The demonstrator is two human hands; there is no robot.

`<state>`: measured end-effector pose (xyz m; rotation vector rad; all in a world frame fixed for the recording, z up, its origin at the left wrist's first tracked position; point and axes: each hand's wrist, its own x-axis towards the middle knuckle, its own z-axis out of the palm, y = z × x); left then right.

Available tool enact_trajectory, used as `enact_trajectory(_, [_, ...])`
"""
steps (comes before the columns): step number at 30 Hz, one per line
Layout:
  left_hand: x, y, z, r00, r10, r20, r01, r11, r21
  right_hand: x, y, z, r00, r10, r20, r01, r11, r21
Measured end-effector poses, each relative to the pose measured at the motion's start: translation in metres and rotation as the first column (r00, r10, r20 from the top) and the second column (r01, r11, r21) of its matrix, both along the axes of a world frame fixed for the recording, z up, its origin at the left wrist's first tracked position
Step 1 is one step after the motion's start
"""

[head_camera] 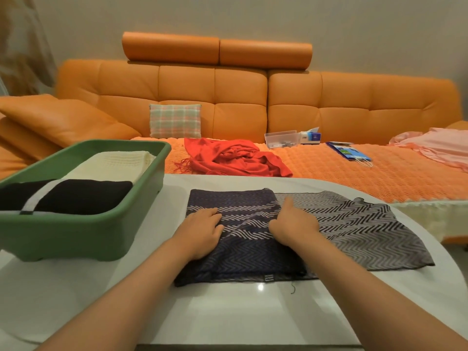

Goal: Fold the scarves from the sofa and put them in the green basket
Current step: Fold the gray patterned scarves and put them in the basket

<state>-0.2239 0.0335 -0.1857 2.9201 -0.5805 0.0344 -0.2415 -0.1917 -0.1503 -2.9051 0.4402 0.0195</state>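
White table point(228, 315) bears zigzag scarf point(253, 259) under both hands point(201, 230) point(292, 225).

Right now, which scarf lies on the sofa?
The red scarf; the zigzag scarf is on the table, the cream scarf and black scarf in the green basket.

Green basket point(63, 231) wall blocks left; open table point(228, 312) nearside.

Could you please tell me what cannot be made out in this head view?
Head view only:
1. Clear box on the sofa: contents too small.
2. Pink cloth: cut off by the right edge.
3. Black scarf: partly hidden by the green basket wall, cut by the left edge.
4. Left hand and right hand on the zigzag scarf: fingertips hidden by the hands themselves, so pinching or pressing is unclear.
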Motion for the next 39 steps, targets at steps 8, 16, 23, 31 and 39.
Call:
enact_trajectory(8, [-0.033, 0.009, -0.007, 0.995, -0.064, -0.074, 0.064, 0.998, -0.007, -0.022, -0.023, 0.010, 0.986, 0.121, 0.116, -0.139, 0.977, 0.162])
enact_trajectory(16, [-0.047, -0.018, 0.009, 0.998, -0.066, 0.024, 0.063, 0.990, 0.123, -0.041, -0.026, -0.009, 0.946, 0.318, 0.060, -0.301, 0.934, -0.192])
enact_trajectory(23, [-0.039, -0.033, 0.001, 0.985, 0.044, -0.166, -0.029, 0.995, 0.093, -0.046, -0.020, -0.020, 0.931, 0.363, -0.033, -0.364, 0.931, -0.020])
enact_trajectory(31, [-0.027, -0.045, 0.024, 0.926, 0.377, 0.033, -0.375, 0.900, 0.222, -0.047, -0.040, -0.001, 0.913, 0.359, 0.193, -0.385, 0.915, 0.122])
enact_trajectory(39, [-0.024, -0.094, 0.001, 0.979, -0.199, -0.043, 0.196, 0.979, -0.064, -0.052, -0.080, -0.018, 0.976, 0.137, -0.169, -0.155, 0.983, -0.097])
